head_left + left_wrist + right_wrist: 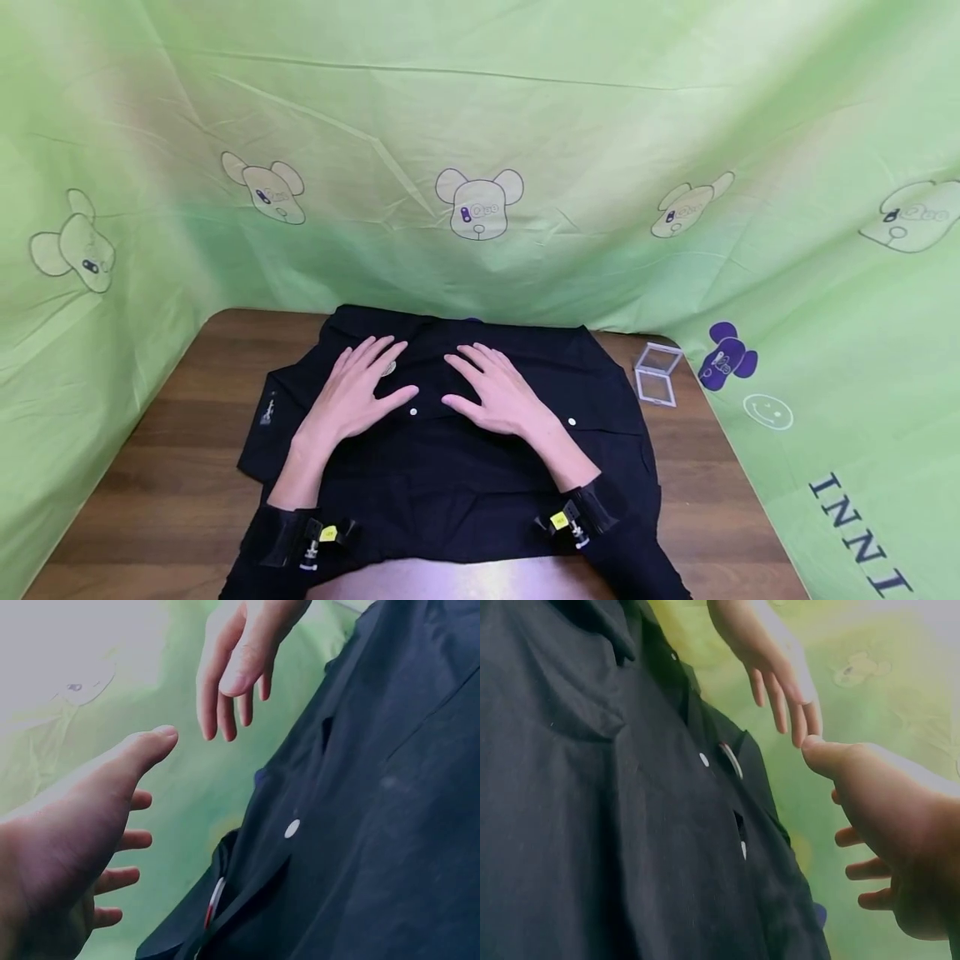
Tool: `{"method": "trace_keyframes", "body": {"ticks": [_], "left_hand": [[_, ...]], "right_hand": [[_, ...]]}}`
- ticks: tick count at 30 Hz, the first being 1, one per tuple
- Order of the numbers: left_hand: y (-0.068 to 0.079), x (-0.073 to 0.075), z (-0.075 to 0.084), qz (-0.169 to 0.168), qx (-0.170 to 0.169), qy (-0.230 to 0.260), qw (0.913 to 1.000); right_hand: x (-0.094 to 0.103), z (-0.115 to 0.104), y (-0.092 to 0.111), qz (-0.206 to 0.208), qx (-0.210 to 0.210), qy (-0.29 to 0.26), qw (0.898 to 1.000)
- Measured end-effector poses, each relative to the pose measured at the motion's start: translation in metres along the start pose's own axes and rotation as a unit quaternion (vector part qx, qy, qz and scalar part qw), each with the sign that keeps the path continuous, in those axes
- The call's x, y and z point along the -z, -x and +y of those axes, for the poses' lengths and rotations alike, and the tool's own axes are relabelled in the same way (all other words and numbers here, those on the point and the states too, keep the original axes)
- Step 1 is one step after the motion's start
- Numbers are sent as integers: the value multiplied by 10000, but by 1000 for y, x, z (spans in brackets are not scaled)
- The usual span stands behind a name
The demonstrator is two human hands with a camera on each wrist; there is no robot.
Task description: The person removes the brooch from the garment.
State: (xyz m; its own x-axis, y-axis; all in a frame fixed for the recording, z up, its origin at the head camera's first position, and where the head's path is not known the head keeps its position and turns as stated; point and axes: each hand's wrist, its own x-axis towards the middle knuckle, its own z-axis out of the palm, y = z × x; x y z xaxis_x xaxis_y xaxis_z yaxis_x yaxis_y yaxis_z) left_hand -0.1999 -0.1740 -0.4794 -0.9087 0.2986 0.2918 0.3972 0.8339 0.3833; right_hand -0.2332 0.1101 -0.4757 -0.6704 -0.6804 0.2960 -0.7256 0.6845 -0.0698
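A black garment (480, 467) with white buttons (413, 412) lies spread on the wooden table. My left hand (360, 396) is held above its left part, fingers spread and holding nothing. Beside it, partly covered by the fingers in the head view, is a round badge (389, 368) on the cloth; the left wrist view shows this badge (214, 900) edge-on. My right hand (498, 392) is likewise raised over the middle of the garment, fingers extended and gripping nothing. Both wrist views show a gap between the hands and the cloth.
At the table's back right lies a small clear square case (656, 375) with its lid opened. Bare wooden table (202, 417) shows on both sides of the garment. A green printed curtain (570, 267) hangs behind and along the sides.
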Motion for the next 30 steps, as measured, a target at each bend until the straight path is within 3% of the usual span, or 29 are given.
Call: {"method": "trace_keyframes", "body": {"ticks": [13, 30], "left_hand": [[5, 10, -34, 196, 262, 159, 9993], [12, 3, -61, 315, 328, 207, 9988]], "right_hand": [[-13, -14, -32, 11, 239, -148, 9996], [-40, -30, -81, -320, 542, -221, 9978]]}}
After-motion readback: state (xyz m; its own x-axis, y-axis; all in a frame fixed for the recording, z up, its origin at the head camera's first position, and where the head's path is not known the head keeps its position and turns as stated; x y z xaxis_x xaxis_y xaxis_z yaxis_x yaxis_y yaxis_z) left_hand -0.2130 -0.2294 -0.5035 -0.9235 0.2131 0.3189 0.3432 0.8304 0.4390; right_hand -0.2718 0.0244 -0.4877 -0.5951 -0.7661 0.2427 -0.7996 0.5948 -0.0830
